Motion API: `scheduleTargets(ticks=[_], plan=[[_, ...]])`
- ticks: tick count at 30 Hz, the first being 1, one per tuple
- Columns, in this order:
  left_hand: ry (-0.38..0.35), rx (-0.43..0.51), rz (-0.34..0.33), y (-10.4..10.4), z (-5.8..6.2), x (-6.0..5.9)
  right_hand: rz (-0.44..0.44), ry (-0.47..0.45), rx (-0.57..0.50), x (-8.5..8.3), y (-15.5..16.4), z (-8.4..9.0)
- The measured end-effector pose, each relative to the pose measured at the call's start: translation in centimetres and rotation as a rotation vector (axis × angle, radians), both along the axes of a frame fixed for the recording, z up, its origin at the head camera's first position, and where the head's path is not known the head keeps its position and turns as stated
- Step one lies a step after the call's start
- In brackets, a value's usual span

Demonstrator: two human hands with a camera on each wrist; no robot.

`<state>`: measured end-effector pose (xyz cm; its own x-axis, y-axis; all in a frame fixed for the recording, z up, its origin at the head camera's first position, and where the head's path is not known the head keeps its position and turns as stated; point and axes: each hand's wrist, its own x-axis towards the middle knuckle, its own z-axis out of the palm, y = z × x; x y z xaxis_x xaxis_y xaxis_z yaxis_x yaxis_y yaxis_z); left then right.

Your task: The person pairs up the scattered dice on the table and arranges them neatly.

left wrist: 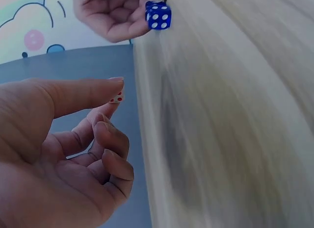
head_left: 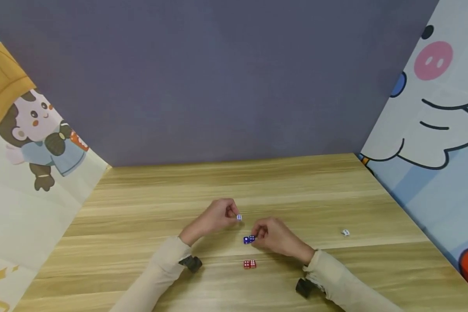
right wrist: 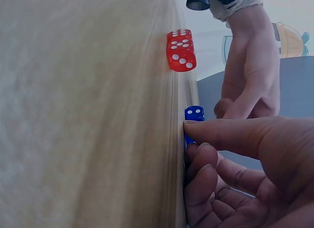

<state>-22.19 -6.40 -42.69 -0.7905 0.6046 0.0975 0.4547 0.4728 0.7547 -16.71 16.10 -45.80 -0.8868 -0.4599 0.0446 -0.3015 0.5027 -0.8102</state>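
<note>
Two hands work near the table's (head_left: 140, 268) front edge. Left hand (head_left: 214, 219) pinches a white die (head_left: 239, 217) between thumb and forefinger, held clear of the wood; in the left wrist view the die (left wrist: 117, 97) shows red pips and only a sliver clears the fingertips, the other fingers loosely curled. Right hand (head_left: 274, 236) rests at the blue dice (head_left: 249, 239), a pair lying side by side on the table; in the right wrist view its fingers (right wrist: 221, 135) close around one blue die while the other (right wrist: 195, 113) stands free just beyond. Whether the blue die is firmly pinched or only touched, I cannot tell.

Red dice (head_left: 250, 264), also a pair touching each other, lie at 6 o'clock from the blue pair, apart from both hands. A lone white die (head_left: 345, 232) lies well off at 3 o'clock.

Judgement: the step in hand appears to be bringing the held white die in among the sorted pairs. To do it well, keep the pinch light but square on opposite faces, lower the die straight down, and steady the blue pair so neighbours are not knocked out of line.
</note>
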Motion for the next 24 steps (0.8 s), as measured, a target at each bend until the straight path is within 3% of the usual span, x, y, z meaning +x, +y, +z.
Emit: scheduleTargets(ticks=[12, 24], plan=[[-0.051, -0.128, -0.06, 1.2, -1.5, -0.2, -0.002, -0.019, 0.015, -0.1, -0.1, 0.2], [-0.076, -0.111, -0.06, 1.2, -1.6, -0.4, -0.014, -0.03, 0.018, -0.2, -0.1, 0.2]])
